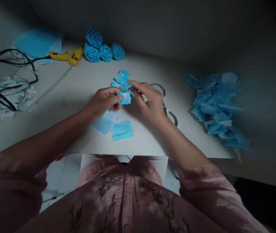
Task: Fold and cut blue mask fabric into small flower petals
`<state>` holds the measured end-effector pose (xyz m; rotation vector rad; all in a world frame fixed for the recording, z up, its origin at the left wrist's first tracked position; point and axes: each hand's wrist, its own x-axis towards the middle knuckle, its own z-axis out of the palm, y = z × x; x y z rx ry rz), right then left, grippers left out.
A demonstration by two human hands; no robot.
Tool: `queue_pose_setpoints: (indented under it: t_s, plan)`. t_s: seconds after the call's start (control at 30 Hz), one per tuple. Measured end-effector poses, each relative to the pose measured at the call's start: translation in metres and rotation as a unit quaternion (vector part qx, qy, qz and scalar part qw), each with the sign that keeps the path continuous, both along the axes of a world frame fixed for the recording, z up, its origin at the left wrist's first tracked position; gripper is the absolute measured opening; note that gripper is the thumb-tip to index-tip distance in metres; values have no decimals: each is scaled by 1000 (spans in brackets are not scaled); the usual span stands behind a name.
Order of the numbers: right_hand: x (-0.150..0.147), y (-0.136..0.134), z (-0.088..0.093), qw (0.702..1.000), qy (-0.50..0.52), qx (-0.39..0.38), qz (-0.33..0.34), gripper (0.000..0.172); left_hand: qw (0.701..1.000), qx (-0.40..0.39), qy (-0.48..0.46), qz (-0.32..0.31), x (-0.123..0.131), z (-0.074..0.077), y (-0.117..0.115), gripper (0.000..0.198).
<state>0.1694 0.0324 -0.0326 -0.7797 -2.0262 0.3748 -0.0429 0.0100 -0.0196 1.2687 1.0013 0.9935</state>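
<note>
Pinching a folded blue paper piece (125,98) at centre frame with left hand (103,102) and right hand (150,101), fingertips closed on it, beside scissors (170,114).

The table (79,84) looks matt and smooth; the blue pieces (122,130) — soft, thin, cloth-like; the glue gun (66,56) — glossy yellow plastic; the scissors (168,111) — plastic-handled.

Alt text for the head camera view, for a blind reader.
Left hand and right hand pinch a small blue paper piece above a white table. Blue paper squares lie beneath, scissors beside the right hand, blue paper roses and a yellow glue gun behind, blue scraps heaped at right.
</note>
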Motion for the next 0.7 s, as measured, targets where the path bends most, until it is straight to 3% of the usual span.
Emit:
queue_pose_setpoints:
  t_s: [0.17,0.37,0.5,0.7]
  plan:
    - [4,7,0,970,81,-225,35,53,999,28,27,23,0,4,0,16]
    - [0,6,1,904,157,-386,91,58,998,42,29,29,0,7,0,15]
    - [-3,3,6,885,188,-418,84,54,998,41,36,32,1,5,0,14]
    - [-6,0,14,905,193,-372,73,57,998,31,61,18,1,6,-1,12]
